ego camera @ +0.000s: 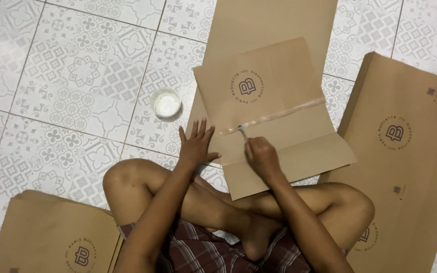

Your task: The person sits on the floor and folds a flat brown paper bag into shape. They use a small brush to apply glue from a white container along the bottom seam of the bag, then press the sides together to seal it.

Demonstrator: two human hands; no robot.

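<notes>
Left hand flat, fingers spread, pressing the brown paper sheet down on the floor. Right hand pinching a small brush at a wet glue line. Could smear crooked if paper slides. Could knock over the glue cup close by.

A patterned tiled floor is carrying flat brown cardboard sheets just ahead of the fingers, a small white-filled dish lying left of them, more stacks sitting alongside.
</notes>
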